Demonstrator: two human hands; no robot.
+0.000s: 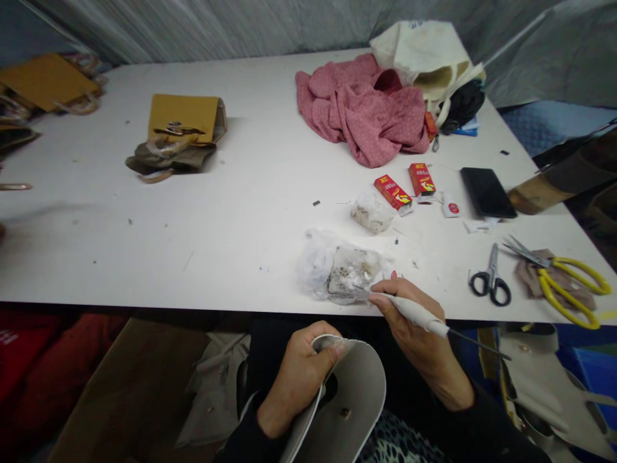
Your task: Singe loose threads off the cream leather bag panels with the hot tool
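Note:
My left hand (pixel 308 370) grips the rim of a light grey bag piece (pixel 359 386) with a small metal clasp on its inner face, held below the table edge. In my right hand (pixel 417 334) is a white corded pen-shaped tool (pixel 412 313), its cord trailing off to the right. The tool's thin tip reaches a whitish, dark-stained block (pixel 354 270) lying on crumpled clear plastic (pixel 315 260) at the table's front edge. A second whitish lump (pixel 373 212) in plastic sits just behind.
Red small boxes (pixel 394 193), a black phone (pixel 488 191), black-handled scissors (pixel 490 280) and yellow-handled snips (pixel 569 276) lie to the right. Pink cloth (pixel 366 109) and a cream bag (pixel 414 48) are at the back. A mustard handbag (pixel 186 116) stands left. Grey bags (pixel 540 379) are at lower right.

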